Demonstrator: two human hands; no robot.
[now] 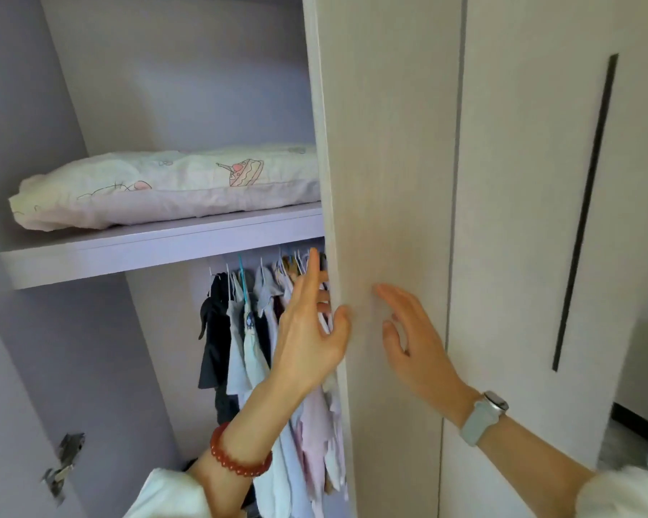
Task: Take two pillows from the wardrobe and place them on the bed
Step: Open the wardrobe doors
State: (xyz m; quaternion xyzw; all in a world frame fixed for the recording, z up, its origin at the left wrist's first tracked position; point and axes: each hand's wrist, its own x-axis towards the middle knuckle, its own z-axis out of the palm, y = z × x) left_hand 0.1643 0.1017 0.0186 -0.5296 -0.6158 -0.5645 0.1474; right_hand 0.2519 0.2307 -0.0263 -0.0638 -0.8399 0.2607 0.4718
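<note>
A pale pillow (173, 186) with cartoon cake prints lies flat on the wardrobe's lilac shelf (158, 243); its right end is hidden behind a light wood door (386, 181). Whether a second pillow lies there I cannot tell. My left hand (309, 330), with a red bead bracelet on the wrist, is spread at the door's left edge, thumb on the front face and fingers behind. My right hand (414, 338), with a watch on the wrist, rests with fingers apart against the door's front. Neither hand holds anything.
Several garments on hangers (255, 330) hang under the shelf, just left of my left hand. A second closed door with a long dark handle (584, 214) stands at the right. An open door with a metal hinge (64, 461) is at the lower left.
</note>
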